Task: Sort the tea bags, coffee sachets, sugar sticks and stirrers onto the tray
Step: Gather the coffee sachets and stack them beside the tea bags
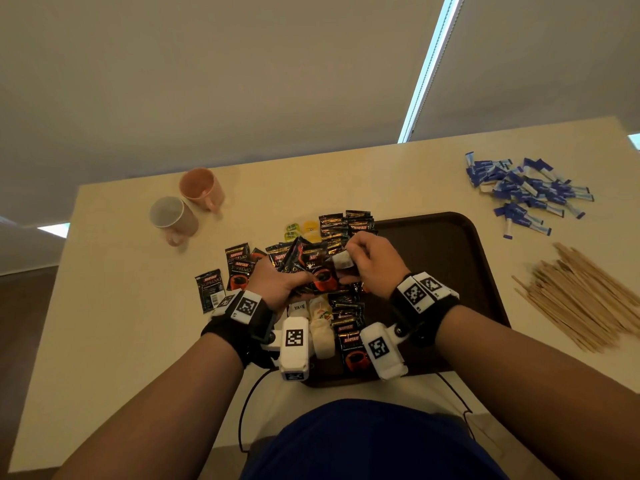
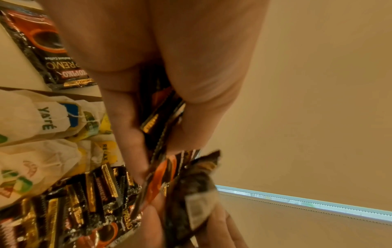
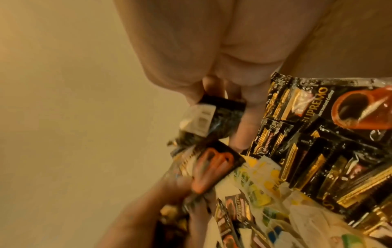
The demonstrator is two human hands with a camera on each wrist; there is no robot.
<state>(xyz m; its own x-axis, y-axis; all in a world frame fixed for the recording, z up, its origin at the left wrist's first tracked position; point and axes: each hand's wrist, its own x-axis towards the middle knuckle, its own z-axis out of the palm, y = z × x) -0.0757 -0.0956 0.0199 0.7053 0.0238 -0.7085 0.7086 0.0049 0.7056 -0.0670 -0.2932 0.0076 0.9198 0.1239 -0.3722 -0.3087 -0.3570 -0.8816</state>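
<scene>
My left hand (image 1: pixel 287 285) grips a fanned bunch of black coffee sachets (image 1: pixel 311 268) above the left end of the dark brown tray (image 1: pixel 450 254). My right hand (image 1: pixel 356 261) pinches a sachet at the bunch's right side, its white label (image 3: pixel 201 120) facing out. In the left wrist view the left thumb and fingers (image 2: pixel 127 134) clamp the sachets (image 2: pixel 161 125). More sachets (image 1: pixel 346 327) and white tea bags (image 1: pixel 322 317) lie on the tray under my hands. Blue sugar sticks (image 1: pixel 526 192) and wooden stirrers (image 1: pixel 581 299) lie on the table right of the tray.
Two mugs, one pink (image 1: pixel 202 188) and one grey-beige (image 1: pixel 171 214), lie on their sides at the back left. Loose coffee sachets (image 1: pixel 239 265) rest on the table left of the tray, with yellow tea tags (image 1: pixel 301 230) behind. A black cable (image 1: pixel 249 393) runs along the near edge.
</scene>
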